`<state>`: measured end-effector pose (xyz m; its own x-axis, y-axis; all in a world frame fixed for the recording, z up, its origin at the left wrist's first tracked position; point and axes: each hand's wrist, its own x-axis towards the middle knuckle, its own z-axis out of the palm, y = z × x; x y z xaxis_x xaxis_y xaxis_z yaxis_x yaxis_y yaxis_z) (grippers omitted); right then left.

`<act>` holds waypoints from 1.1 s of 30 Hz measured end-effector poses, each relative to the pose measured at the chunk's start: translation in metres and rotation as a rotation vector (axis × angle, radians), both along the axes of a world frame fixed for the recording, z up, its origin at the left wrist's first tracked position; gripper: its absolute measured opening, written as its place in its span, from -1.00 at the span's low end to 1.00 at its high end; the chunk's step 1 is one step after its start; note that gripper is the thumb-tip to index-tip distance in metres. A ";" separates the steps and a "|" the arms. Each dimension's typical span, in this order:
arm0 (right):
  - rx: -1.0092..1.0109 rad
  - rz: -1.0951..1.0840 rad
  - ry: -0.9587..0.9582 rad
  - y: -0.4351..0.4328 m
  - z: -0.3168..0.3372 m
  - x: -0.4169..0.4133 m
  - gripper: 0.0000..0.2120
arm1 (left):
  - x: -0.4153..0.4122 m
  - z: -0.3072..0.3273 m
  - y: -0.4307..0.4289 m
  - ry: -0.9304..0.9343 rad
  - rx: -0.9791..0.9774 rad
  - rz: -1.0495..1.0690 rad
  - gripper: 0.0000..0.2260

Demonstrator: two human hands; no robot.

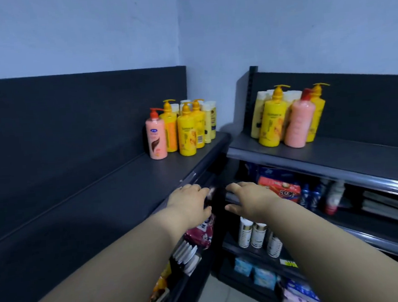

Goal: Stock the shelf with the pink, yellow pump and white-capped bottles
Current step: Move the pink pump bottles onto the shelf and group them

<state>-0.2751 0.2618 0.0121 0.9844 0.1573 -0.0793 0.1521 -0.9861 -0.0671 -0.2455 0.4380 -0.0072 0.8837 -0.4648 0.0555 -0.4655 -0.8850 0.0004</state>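
At the corner where the two shelf units meet, both hands sit low in the gap, palms down. Left hand (188,203) is over the front edge of the left shelf (102,193), near its right end. Right hand (248,199) is just beside it, out over the gap in front of the lower boards. Both look loose and empty: fingers slack and a little spread, thumbs out, nothing pinched (a pale blur at the left fingertips I can't resolve).

Task bottles, two groups, all upright:
- Far right corner of the left shelf: pink bottle (156,139) at the front left, yellow pumps (187,137) beside and behind it, white caps (211,121) at the back right.
- Left end of the right shelf (334,150): second pink (298,125) at the front, second yellow (272,122) just beside it on its left, more white caps (257,113) behind.

Key relation: both groups lie ahead of and above the hands, long axes vertical, pump heads on top. Left hand is nearer the left group, almost straight ahead along the board. Right hand is nearer the right group, up and to the right, with that shelf's front lip between. I judge any grab means lifting first, then closing round a bottle's body from the side, not the pump.

Lower boards carry other goods: red packet (279,190), white tubes (253,234). Not task items, as far as I read them.
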 end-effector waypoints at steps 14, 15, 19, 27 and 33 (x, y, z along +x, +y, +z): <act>0.051 -0.269 -0.014 -0.128 -0.005 0.098 -0.41 | 0.136 0.001 -0.149 -0.030 -0.049 -0.284 -0.47; 0.049 -0.284 -0.023 -0.137 -0.004 0.107 -0.42 | 0.148 0.004 -0.157 -0.034 -0.049 -0.300 -0.48; 0.080 -0.378 -0.092 -0.175 -0.008 0.144 -0.45 | 0.200 0.011 -0.197 -0.072 -0.106 -0.367 -0.50; 0.430 -0.522 -0.342 -0.234 -0.020 0.180 -0.60 | 0.258 0.006 -0.262 -0.049 -0.119 -0.482 -0.51; 0.402 -0.573 -0.305 -0.299 -0.019 0.210 -0.57 | 0.283 0.004 -0.321 0.019 -0.091 -0.492 -0.51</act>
<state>-0.0655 -0.0376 -0.0065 0.8896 -0.4259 0.1648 -0.3068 -0.8248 -0.4750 0.0379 0.1170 -0.0033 0.5621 -0.8208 0.1010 -0.8270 -0.5565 0.0799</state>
